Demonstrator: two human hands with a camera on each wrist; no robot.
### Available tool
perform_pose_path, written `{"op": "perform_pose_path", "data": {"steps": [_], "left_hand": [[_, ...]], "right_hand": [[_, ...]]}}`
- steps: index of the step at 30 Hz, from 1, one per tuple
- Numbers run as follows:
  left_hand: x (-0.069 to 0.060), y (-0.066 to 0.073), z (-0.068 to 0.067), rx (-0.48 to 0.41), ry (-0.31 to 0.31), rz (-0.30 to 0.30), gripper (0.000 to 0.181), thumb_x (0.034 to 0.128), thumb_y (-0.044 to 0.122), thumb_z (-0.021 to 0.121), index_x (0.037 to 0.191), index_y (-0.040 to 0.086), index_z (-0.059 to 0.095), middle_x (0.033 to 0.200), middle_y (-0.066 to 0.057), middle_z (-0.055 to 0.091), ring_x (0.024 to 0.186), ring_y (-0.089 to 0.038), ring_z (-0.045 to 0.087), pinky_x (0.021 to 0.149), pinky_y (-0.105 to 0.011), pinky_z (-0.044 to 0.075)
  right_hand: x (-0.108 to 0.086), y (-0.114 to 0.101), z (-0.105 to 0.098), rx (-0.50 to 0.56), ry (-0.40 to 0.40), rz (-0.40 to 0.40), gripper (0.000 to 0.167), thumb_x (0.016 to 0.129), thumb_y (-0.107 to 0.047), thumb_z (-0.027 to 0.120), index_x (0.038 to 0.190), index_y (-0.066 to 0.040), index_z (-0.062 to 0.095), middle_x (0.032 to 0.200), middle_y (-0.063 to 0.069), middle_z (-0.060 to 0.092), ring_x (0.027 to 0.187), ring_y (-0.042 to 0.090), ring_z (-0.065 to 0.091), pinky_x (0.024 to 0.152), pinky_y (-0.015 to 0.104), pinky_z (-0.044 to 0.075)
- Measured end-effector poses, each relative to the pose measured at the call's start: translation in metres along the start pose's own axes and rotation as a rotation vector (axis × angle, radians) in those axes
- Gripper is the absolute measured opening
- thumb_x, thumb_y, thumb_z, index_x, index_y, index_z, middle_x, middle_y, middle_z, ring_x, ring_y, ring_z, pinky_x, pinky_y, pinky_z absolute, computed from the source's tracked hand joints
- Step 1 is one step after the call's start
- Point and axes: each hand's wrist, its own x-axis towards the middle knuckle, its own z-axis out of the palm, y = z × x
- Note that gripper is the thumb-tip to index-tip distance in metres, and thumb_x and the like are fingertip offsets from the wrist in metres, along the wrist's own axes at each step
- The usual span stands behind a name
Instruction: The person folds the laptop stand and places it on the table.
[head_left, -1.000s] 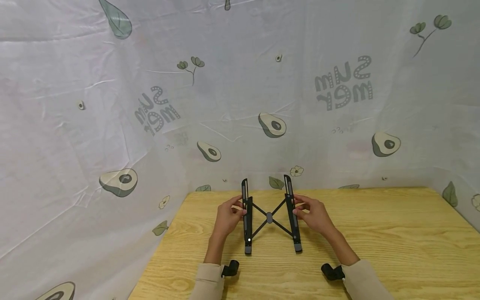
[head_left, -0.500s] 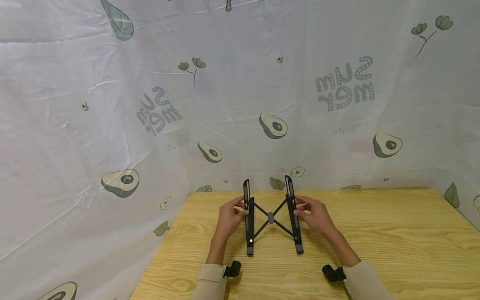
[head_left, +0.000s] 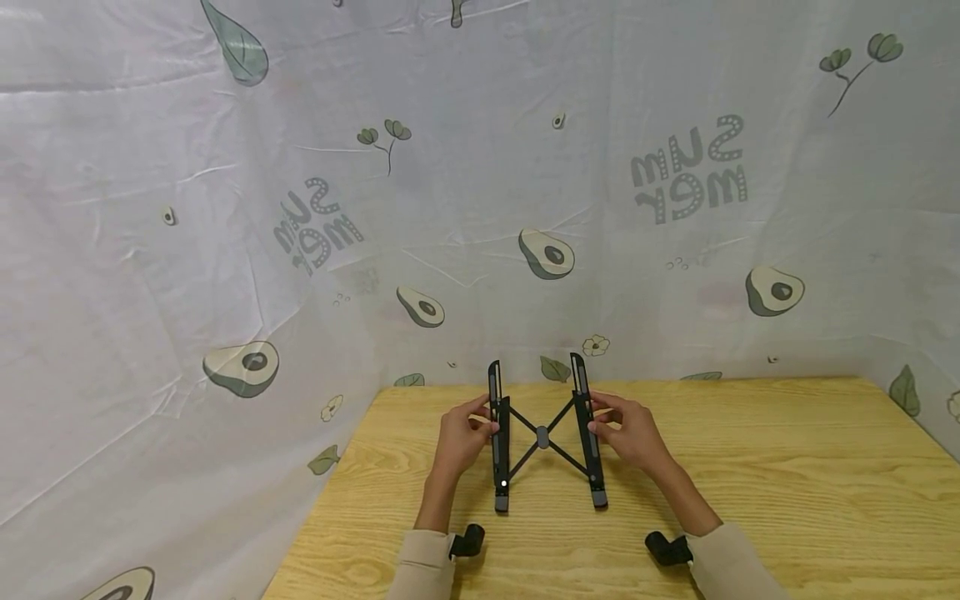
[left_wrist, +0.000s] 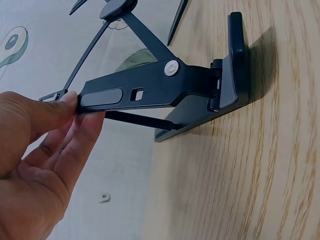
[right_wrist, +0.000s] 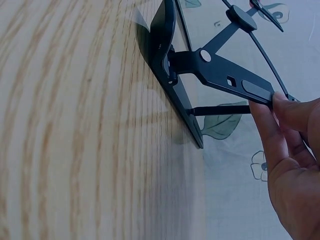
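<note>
In the head view, a black folding stand (head_left: 542, 437) rests on the wooden table (head_left: 750, 483), low and just right of the middle of the frame, its left rail (head_left: 502, 454) and right rail (head_left: 591, 450) joined by crossed bars (head_left: 525, 420). The left hand (head_left: 461, 437) pinches the left rail between thumb and fingers, and the right hand (head_left: 630, 429) pinches the right rail likewise. A printed cloth (head_left: 480, 183) fills the upper frame near the far ends of the rails, so room behind seems tight; at bottom centre, a black block (head_left: 471, 540) juts inward from the left sleeve (head_left: 423, 562). In the left wrist view, the grip is at the left of the frame, while a rivet (left_wrist: 171, 68) and an upturned lip (left_wrist: 237, 50) lie towards the upper right; the thin parts suggest something light and stiff but loose at its joints, with smooth faces that may slip, so the plain rail is the sensible hold. In the right wrist view, the pinch is at right, and a thin strut (right_wrist: 222, 110) runs below the rail to the base (right_wrist: 179, 107), leaving gaps that could nip a finger
</note>
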Motion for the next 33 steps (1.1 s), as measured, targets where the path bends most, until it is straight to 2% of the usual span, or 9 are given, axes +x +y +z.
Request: {"op": "perform_pose_path", "data": {"steps": [7, 14, 17, 21, 28, 33], "left_hand": [[-0.001, 0.002, 0.001, -0.014, -0.006, -0.007, 0.057, 0.0940, -0.012, 0.074, 0.149, -0.002, 0.062, 0.105, -0.022, 0.074, 0.082, -0.029, 0.079, 0.062, -0.023, 0.062], [-0.001, 0.003, 0.002, -0.007, -0.004, -0.002, 0.057, 0.0937, -0.012, 0.074, 0.149, -0.002, 0.061, 0.106, -0.023, 0.073, 0.083, -0.031, 0.079, 0.067, -0.038, 0.068], [-0.001, 0.003, 0.002, -0.011, -0.005, -0.001, 0.057, 0.0935, -0.012, 0.074, 0.148, -0.002, 0.062, 0.106, -0.023, 0.074, 0.084, -0.031, 0.079, 0.067, -0.037, 0.068], [0.000, 0.005, 0.003, -0.019, -0.011, -0.001, 0.057, 0.0938, -0.011, 0.074, 0.149, -0.002, 0.062, 0.107, -0.023, 0.074, 0.086, -0.032, 0.080, 0.066, -0.030, 0.067], [0.001, 0.005, 0.007, -0.017, -0.017, -0.010, 0.057, 0.0938, -0.010, 0.075, 0.149, -0.002, 0.062, 0.107, -0.023, 0.073, 0.087, -0.029, 0.080, 0.068, -0.031, 0.067], [0.002, 0.006, 0.010, -0.009, -0.015, -0.009, 0.056, 0.0937, -0.010, 0.075, 0.148, -0.002, 0.062, 0.106, -0.022, 0.074, 0.088, -0.029, 0.080, 0.066, -0.027, 0.066]], "right_hand": [[-0.001, -0.001, 0.001, 0.015, 0.007, 0.020, 0.056, 0.096, 0.008, 0.074, 0.150, 0.000, 0.061, 0.131, 0.027, 0.071, 0.105, 0.036, 0.076, 0.073, 0.026, 0.065], [-0.002, -0.003, 0.002, -0.007, 0.014, 0.000, 0.055, 0.095, 0.007, 0.075, 0.149, 0.002, 0.061, 0.129, 0.028, 0.071, 0.102, 0.033, 0.077, 0.071, 0.026, 0.065], [-0.002, -0.005, 0.002, -0.003, 0.018, 0.009, 0.055, 0.095, 0.007, 0.075, 0.148, 0.001, 0.062, 0.129, 0.027, 0.072, 0.102, 0.033, 0.077, 0.072, 0.026, 0.066], [-0.001, -0.007, 0.003, 0.003, 0.016, 0.016, 0.055, 0.095, 0.008, 0.074, 0.149, 0.001, 0.062, 0.129, 0.028, 0.071, 0.103, 0.034, 0.077, 0.073, 0.029, 0.067], [-0.001, -0.007, 0.003, 0.009, 0.018, 0.023, 0.056, 0.095, 0.009, 0.074, 0.149, 0.001, 0.062, 0.129, 0.028, 0.071, 0.103, 0.036, 0.076, 0.073, 0.030, 0.067], [-0.001, -0.006, 0.004, 0.012, 0.014, 0.010, 0.056, 0.094, 0.010, 0.074, 0.148, 0.002, 0.062, 0.128, 0.028, 0.071, 0.102, 0.035, 0.076, 0.073, 0.032, 0.067]]}}
